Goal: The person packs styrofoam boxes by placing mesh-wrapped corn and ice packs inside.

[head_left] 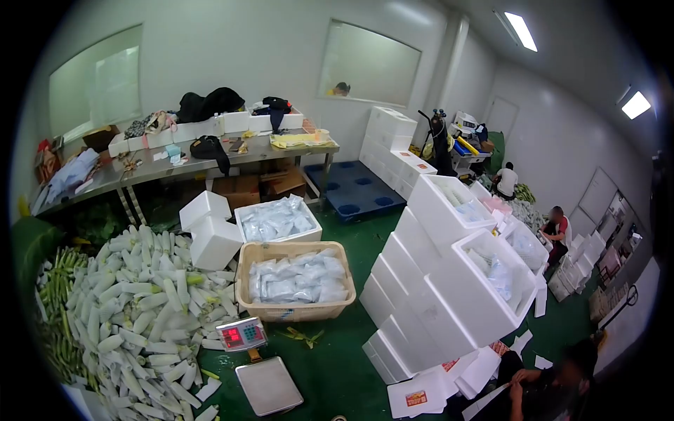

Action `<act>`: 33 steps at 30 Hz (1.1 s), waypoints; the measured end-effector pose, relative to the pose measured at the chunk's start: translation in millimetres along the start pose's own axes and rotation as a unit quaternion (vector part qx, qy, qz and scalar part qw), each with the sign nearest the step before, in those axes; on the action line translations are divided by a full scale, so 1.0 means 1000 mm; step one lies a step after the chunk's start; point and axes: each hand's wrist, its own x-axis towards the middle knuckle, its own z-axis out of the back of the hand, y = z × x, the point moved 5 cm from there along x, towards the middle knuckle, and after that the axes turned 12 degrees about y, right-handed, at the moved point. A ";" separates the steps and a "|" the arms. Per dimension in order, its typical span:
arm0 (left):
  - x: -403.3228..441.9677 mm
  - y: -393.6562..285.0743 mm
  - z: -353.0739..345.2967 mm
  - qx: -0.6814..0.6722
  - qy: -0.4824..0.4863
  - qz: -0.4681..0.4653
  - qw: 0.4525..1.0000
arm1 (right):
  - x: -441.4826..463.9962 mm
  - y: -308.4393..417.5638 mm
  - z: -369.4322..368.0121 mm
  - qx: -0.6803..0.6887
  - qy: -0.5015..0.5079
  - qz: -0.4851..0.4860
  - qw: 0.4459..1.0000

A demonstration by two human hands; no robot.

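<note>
Vegetables [140, 319], wrapped, heaped left of the scale [270, 387]

Each looks light and firm, perhaps easily bruised and slippery outside; its thick middle seems the surest hold. The wearer's hands are out of view, so I cannot tell how their fingers stand. Behind the scale, a crate [330, 310] of clear bags [298, 281] blocks the way; right of it, foam boxes [421, 298] stand stacked.

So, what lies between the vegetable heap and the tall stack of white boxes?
The head view shows a beige tub of bagged packs, a similarly filled white box behind it, and a scale and leafy scraps nearer the camera, on green floor.
</note>
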 end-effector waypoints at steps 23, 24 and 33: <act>-0.117 0.341 -0.236 -0.241 0.191 0.175 0.935 | 0.089 -0.248 -0.286 -0.296 0.337 -0.136 0.883; -0.113 0.353 -0.260 -0.243 0.191 0.186 0.933 | 0.117 -0.336 -0.302 -0.209 0.291 -0.149 0.922; 0.024 0.364 -0.346 -0.264 0.184 0.235 0.917 | 0.397 -0.323 -0.388 -0.262 0.256 -0.172 0.915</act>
